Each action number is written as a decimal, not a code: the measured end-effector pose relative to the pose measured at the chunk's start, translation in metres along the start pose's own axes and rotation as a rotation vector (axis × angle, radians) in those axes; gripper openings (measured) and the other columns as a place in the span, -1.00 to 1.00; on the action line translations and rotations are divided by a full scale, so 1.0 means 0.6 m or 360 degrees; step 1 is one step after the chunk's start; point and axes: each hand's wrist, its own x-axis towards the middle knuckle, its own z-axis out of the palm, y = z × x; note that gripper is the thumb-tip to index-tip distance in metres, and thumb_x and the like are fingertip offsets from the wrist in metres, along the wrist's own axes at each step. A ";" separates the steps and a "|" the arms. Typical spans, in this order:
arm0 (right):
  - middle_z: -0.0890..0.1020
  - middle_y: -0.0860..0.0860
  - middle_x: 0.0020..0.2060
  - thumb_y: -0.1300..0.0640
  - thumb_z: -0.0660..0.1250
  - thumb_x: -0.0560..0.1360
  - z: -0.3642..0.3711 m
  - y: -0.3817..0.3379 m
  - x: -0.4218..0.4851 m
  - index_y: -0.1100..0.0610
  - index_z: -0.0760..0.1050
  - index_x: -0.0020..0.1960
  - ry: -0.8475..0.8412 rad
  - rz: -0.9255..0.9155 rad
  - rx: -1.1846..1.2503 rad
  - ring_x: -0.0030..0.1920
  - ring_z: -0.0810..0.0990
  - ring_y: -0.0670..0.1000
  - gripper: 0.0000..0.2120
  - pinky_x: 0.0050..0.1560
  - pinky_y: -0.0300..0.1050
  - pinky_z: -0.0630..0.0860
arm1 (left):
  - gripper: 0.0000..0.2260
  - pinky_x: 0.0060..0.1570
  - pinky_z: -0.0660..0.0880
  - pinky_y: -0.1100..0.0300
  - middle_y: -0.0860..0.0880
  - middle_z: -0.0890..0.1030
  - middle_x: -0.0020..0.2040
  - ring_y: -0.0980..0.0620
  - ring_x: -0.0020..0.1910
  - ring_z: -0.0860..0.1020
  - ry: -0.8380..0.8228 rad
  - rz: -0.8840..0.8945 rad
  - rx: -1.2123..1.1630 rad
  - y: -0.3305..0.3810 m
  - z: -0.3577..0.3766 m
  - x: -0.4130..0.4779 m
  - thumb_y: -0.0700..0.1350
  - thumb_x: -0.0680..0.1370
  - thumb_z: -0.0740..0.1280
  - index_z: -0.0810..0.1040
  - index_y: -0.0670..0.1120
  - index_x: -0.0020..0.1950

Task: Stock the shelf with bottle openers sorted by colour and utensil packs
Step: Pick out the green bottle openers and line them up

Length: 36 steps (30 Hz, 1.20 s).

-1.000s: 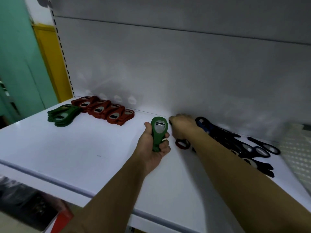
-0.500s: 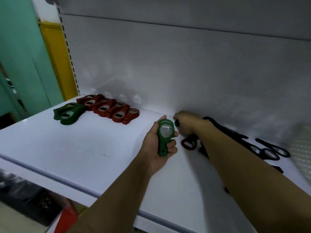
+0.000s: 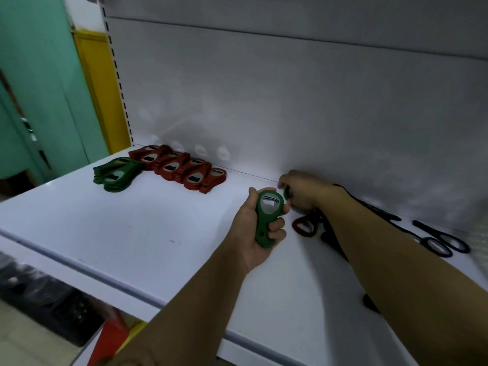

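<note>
Head view. The left hand (image 3: pixel 250 233) is gripping a green bottle opener (image 3: pixel 267 207) above the shelf (image 3: pixel 132 233), fingers (image 3: pixel 277 225) curling round its handle. The right hand (image 3: pixel 303 192) is curling over a mostly hidden dark green edge (image 3: pixel 286 192); its hold cannot be told. A green stack (image 3: pixel 116 175) and red rows (image 3: pixel 182 170) are lying at far left. Black openers (image 3: pixel 435 241) are lying partly covered by the right forearm.
</note>
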 end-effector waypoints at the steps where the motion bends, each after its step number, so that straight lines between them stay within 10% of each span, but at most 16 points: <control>1: 0.46 0.02 0.10 0.26 0.38 0.47 -0.001 0.000 -0.001 0.10 0.47 0.19 0.0029 -0.0036 -0.0007 0.05 0.51 0.08 -0.69 0.04 -0.08 0.48 | -0.56 -0.57 0.24 0.33 -0.12 0.56 -0.28 0.11 -0.54 0.32 0.0011 -0.0001 -0.0010 0.001 0.000 0.000 0.19 0.66 0.01 0.54 -0.07 -0.05; 12: 0.60 -0.13 -0.17 0.13 0.43 0.47 -0.062 -0.022 -0.081 0.03 0.63 -0.06 0.0879 0.0039 0.0950 -0.26 0.52 -0.24 -0.95 -0.20 -0.49 0.37 | -0.59 -0.49 0.33 0.30 -0.11 0.49 -0.30 0.05 -0.47 0.37 0.0181 0.0028 -0.0156 0.001 -0.008 0.011 0.19 0.66 0.02 0.54 -0.02 0.18; 15: 0.63 -0.16 -0.21 0.11 0.43 0.49 -0.093 -0.024 -0.123 -0.02 0.61 -0.11 0.0971 0.0164 0.1177 -0.21 0.55 -0.20 -0.96 -0.09 -0.31 0.44 | -0.57 -0.47 0.35 0.28 -0.11 0.49 -0.31 0.05 -0.45 0.38 0.0208 0.0063 -0.0133 0.002 -0.005 0.008 0.21 0.66 0.02 0.53 -0.02 0.22; 23: 0.64 -0.01 -0.40 0.27 0.40 0.48 -0.066 -0.047 -0.190 0.19 0.63 -0.12 0.0400 0.0085 0.1998 -0.43 0.55 -0.12 -0.96 -0.36 -0.29 0.45 | -0.48 0.07 0.56 -0.02 -0.16 0.68 0.05 -0.12 0.03 0.64 0.0057 0.0060 0.0396 -0.012 0.014 -0.003 0.23 0.65 -0.05 0.57 -0.03 0.21; 36: 0.67 -0.06 -0.13 0.14 0.43 0.49 0.022 -0.086 -0.189 0.00 0.67 -0.06 0.0899 0.0147 0.1596 -0.36 0.52 -0.20 -0.93 -0.26 -0.31 0.44 | -0.42 -0.56 0.34 0.27 -0.10 0.56 -0.31 0.06 -0.50 0.42 0.0061 0.0096 0.0737 -0.012 0.007 -0.001 0.29 0.61 -0.05 0.57 -0.09 0.17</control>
